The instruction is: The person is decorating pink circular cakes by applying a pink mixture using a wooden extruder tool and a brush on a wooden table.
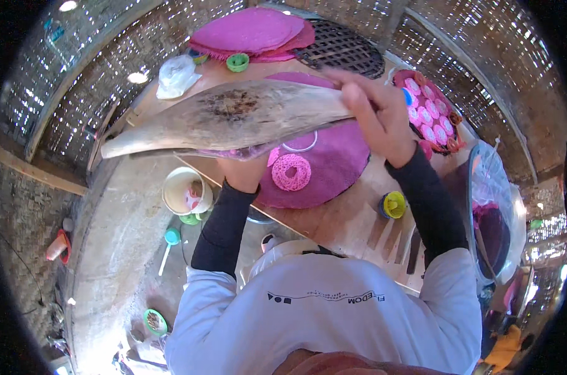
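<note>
Board [227,119], centre-upper frame: largest item, a long grey weathered slab held level above the table [333,219], w/ a dark stain mid-face and a pink layer clinging under its near edge. Judged stiff, light-to-moderate in weight, dry and not slippery; long span means it will tip if held at one end only, so grip at both sides. Right hand [374,115] at board's right end: fingers wrapped over the top edge, pressed together, thumb side hidden. Left hand [243,172] beneath mid-board, mostly covered; finger state cannot be told, appears to prop from below. Pink mat [339,169], centre, lies on table directly under the board, w/ a small pink lace disc [291,172] and a clear ring [302,145] on it. Stack of pink mats [252,31] and dark woven tray [343,47], top centre, lie beyond the far edge. Tray of pink rounds [430,112], upper right, sits close to right hand. Cup [183,190], lower left of board; yellow reel [394,204], right of centre; green reel [238,62], top.
</note>
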{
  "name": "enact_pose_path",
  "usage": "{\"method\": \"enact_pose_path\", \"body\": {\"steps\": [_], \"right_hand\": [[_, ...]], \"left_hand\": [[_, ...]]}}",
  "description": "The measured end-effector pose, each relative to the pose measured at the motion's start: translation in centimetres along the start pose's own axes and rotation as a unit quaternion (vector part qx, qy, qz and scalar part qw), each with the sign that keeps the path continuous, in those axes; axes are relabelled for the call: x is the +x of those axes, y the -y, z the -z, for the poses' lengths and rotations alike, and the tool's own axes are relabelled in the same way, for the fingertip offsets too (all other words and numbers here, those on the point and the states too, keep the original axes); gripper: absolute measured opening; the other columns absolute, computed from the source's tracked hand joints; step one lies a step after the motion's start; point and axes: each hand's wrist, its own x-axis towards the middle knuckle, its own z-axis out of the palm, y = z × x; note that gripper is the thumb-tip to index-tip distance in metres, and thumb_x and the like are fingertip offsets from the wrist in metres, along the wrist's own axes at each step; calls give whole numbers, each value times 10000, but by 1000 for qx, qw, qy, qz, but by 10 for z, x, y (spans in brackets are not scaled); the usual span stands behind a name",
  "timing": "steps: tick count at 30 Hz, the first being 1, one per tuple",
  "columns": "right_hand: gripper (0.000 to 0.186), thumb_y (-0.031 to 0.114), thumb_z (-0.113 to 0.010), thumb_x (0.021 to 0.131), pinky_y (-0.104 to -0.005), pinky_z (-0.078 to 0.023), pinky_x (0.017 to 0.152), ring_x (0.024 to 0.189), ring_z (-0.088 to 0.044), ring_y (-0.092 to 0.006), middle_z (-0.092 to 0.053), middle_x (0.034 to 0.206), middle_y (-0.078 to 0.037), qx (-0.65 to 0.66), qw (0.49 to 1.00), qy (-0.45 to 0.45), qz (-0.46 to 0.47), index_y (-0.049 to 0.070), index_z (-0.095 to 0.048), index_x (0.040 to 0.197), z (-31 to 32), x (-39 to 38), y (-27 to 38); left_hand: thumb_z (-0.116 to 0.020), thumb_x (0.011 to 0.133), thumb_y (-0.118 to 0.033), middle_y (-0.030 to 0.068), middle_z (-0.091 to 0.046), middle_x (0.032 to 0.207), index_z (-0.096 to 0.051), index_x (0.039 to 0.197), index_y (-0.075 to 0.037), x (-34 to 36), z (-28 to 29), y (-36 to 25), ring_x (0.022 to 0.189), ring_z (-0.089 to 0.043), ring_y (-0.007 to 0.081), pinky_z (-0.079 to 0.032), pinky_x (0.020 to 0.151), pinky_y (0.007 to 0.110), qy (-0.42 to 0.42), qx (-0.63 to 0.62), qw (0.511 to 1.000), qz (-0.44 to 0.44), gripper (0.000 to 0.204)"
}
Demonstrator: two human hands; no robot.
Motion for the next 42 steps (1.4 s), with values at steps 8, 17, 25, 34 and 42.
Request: {"method": "enact_pose_path", "body": {"steps": [8, 17, 25, 34, 42], "right_hand": [[339, 231, -529, 830, -205, -409, 544, 607, -503, -81, -505, 727, -11, 410, 868, -136, -245, 53, -438, 1104, 42, 29, -10], [376, -13, -499, 749, -192, -379, 557, 640, -466, -75, -496, 759, -45, 180, 969, -133, -100, 48, -389, 1103, 80, -34, 88], [130, 172, -416, 792, -256, -375, 539, 550, -434, -128, -447, 623, -37, 284, 863, -418, 27, 50, -456, 805, 212, -137, 53], [245, 326, -421, 867, -333, -468, 619, 769, -579, -189, -581, 897, -44, 552, 687, -411, -234, 106, -514, 922, 127, -162, -4], [391, 400, -612, 683, -400, -472, 617, 702, -604, -281, -606, 745, -161, -436, 743, 92, -500, 26, -607, 797, 313, -372, -50]], "left_hand": [[-596, 679, -303, 93, -549, 734, -566, 811, -119, 75, -4, -88, 690, -538, 251, -408, 630, 389, 249, -272, 915, -162, 228], [-670, 620, -305, 94, -548, 842, -541, 914, -94, 93, 2, -92, 758, -536, 276, -397, 717, 389, 520, -199, 787, -266, 384], [-679, 650, -204, 83, -554, 854, -534, 868, -68, 12, -50, -72, 732, -541, 178, -444, 658, 295, 419, -405, 779, -231, 296], [-586, 750, -295, 90, -519, 808, -504, 804, -47, 51, -101, -166, 737, -531, 198, -442, 622, 305, -31, -298, 943, -141, 267], [-543, 799, -309, 94, -488, 787, -498, 789, -38, 72, -64, -183, 731, -525, 208, -442, 612, 326, -162, -139, 929, -301, 274]]}}
